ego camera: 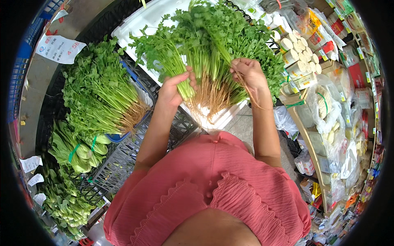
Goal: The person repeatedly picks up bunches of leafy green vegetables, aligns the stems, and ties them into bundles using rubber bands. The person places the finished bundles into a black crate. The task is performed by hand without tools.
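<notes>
My left hand (177, 87) is wrapped around the lower stalks of a bunch of leafy greens (177, 66), which look like coriander or thin celery, roots hanging below the fist. Between thumb and fingers, my right hand (248, 72) pinches a small sprig (223, 47) near its base; its leaves blur, and its long brown roots trail over my wrist. Behind and between both hands lies a larger pile of the same greens (212, 64), roots towards me. It rests in a white foam box (221, 121), whose near corner shows below the roots.
On the left, more rooted greens (101, 95) fill a blue-edged basket (115, 137). Near them are mustard greens (83, 153) tied with green bands, black plastic crates (118, 166) and a price sign (60, 49). At right stand shelves with rolled packages of dried noodles (297, 55) and bagged goods (326, 98).
</notes>
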